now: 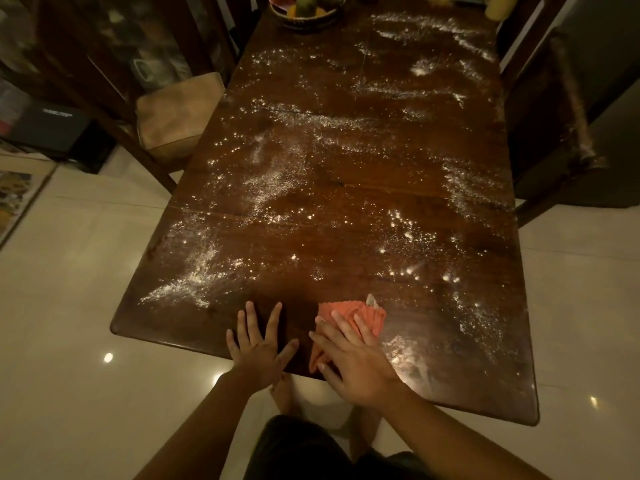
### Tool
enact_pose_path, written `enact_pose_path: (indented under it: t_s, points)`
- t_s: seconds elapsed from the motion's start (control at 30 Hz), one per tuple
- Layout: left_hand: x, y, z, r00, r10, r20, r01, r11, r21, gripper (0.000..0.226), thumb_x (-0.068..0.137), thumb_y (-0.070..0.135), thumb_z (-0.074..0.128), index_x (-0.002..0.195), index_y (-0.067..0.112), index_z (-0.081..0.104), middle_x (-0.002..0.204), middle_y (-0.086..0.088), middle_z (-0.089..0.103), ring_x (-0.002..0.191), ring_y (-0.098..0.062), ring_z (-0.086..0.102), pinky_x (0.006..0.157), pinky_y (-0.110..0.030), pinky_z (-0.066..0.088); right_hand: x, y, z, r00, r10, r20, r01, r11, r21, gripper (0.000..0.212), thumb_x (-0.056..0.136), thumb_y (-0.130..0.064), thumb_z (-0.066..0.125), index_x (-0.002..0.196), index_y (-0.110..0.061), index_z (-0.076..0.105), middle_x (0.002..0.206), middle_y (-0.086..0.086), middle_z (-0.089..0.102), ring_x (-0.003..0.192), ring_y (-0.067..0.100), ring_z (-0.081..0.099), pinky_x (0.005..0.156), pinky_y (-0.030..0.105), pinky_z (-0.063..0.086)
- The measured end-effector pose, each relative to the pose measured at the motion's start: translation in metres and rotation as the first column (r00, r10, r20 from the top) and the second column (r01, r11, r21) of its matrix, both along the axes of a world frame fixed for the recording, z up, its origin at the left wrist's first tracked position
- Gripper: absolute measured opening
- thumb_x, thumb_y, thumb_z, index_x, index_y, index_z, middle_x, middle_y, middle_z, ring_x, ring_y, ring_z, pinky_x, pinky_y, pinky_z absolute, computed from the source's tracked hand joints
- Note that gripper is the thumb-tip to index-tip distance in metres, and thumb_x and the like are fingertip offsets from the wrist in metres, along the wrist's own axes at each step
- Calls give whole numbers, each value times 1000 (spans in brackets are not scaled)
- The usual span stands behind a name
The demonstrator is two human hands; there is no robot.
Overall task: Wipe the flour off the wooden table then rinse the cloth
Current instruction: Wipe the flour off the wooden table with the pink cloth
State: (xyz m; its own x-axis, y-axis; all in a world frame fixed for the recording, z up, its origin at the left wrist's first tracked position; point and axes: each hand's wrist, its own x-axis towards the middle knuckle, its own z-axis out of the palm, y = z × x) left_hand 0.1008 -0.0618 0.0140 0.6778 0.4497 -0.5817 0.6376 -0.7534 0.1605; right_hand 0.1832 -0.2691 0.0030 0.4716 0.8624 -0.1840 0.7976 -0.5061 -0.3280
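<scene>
The cloth [372, 315] is lying bunched at the near edge of the desk [329, 244], a little right of its middle. I am pressing it down with my right hand [356, 362], fingers straight and laid flat over it, so only its far end is showing past my fingertips. My left hand [258, 351] is resting just beside it on bare wood, fingers spread wide, holding nothing and not touching the cloth.

The flour [273, 181] is lying almost wholly ahead of both hands. It is running in streaks and specks down the length of the desk, whose long axis is pointing straight away from me toward the fruit bowl [306, 12] at the far end. The nearest patch is sitting just right of the cloth, close by my right wrist. A thicker streak is lying beyond and to the left of my left hand, near the left corner.

Only the strip of wood right around my hands is looking bare, so I am judging the wiping as barely begun. The right hand is already on the cloth and nearer the closest patch, so the coming stroke seems to be its job, going forward or out to the right. The far end is looking like a long reach from where I am standing. Strokes aimed sideways are risking flour going over the edge onto the floor [69, 271] or the chair [176, 112] on the left.
</scene>
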Motion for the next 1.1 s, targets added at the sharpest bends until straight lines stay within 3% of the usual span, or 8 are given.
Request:
enact_pose_path:
  t_s: [0.13,0.23,0.37,0.47,0.6,0.8,1.0,1.1]
  points:
    - [13,-17,7,993,62,103,-61,998,-11,79,93,61,44,155,34,2,162,-15,-20,149,-35,-16,116,-63,-6,10,-58,-3,996,-47,73,49,998,-31,50,102,-53,34,150,-39,37,165,-11,18,155,21,4,121,54,6]
    - [27,-38,12,979,-14,203,14,1000,-2,66,97,45,49,153,34,16,163,-14,-4,151,-33,-3,117,-62,-1,20,-93,0,946,-321,45,322,947,-14,41,103,-51,33,142,-48,44,165,-14,17,155,24,4,121,58,3]
    - [47,-76,15,955,-162,247,173,985,-23,63,95,38,52,150,35,21,160,-12,5,150,-32,5,118,-61,2,19,-95,-2,781,-620,-70,623,782,22,53,102,-45,33,154,-31,32,167,-5,10,154,13,-1,124,48,3]
    - [66,-95,19,934,-273,229,290,956,-43,63,95,37,49,149,36,17,159,-9,4,150,-32,4,118,-62,2,11,-111,-3,872,-482,-89,488,870,70,57,102,-42,40,156,-31,26,166,-9,13,154,13,3,124,43,1]
    - [89,-104,19,878,-432,207,453,889,-63,62,100,38,43,153,35,12,164,2,-4,151,-25,-10,116,-66,-1,24,-179,-1,935,-351,-42,354,932,76,53,94,-41,54,145,-39,43,157,-17,36,150,9,23,125,35,5]
    - [100,-116,1,841,-539,46,540,841,-26,81,82,70,6,152,37,-19,154,2,-40,142,-27,-36,108,-70,-12,37,-177,-5,610,-790,-54,792,609,46,77,90,-40,48,159,-23,17,161,-5,26,153,14,8,126,43,5]
    - [101,-116,-4,853,-522,-12,521,852,-46,85,69,77,-6,144,45,-32,144,7,-50,134,-20,-43,109,-68,-16,18,-233,-7,887,-460,-33,461,885,67,62,90,-37,52,150,-36,38,159,-12,35,152,8,13,123,43,13]
    - [100,-117,-4,855,-518,-11,517,855,-42,84,70,77,-4,143,46,-31,144,8,-49,135,-20,-42,109,-67,-16,40,-248,-11,797,-603,41,603,797,5,70,91,-43,44,157,-31,25,166,-5,18,155,21,-2,124,47,7]
